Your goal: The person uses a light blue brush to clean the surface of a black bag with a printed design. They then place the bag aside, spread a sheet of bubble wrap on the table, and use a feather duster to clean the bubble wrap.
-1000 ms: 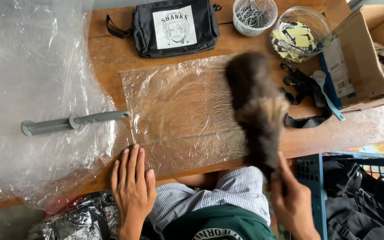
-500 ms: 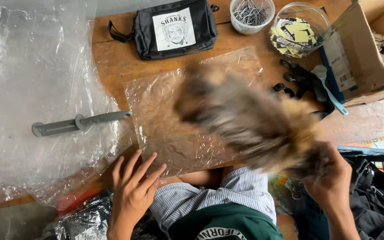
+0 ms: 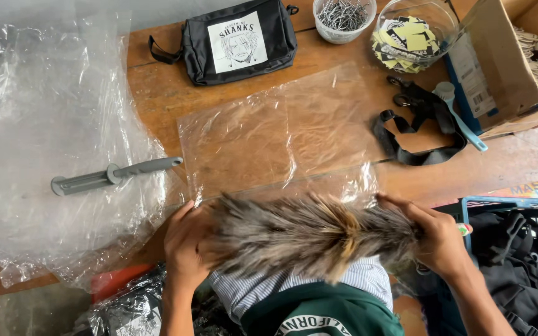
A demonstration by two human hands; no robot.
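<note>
Head view: fur tail [image 3: 306, 233], upright a second ago, now lies level; left hand [image 3: 185, 246] and right hand [image 3: 437, 239] grasp its ends over the clear sheet [image 3: 269, 134].

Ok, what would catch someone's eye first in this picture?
The long brown-grey fur tail, held crosswise at the near table edge between the left hand and right hand. Behind it a clear plastic sheet lies flat on the wooden table, with a black pouch at the far edge.

Wood table [image 3: 157, 93] w/ plastic sheet [image 3: 269, 134], pouch [image 3: 238, 40]
</note>
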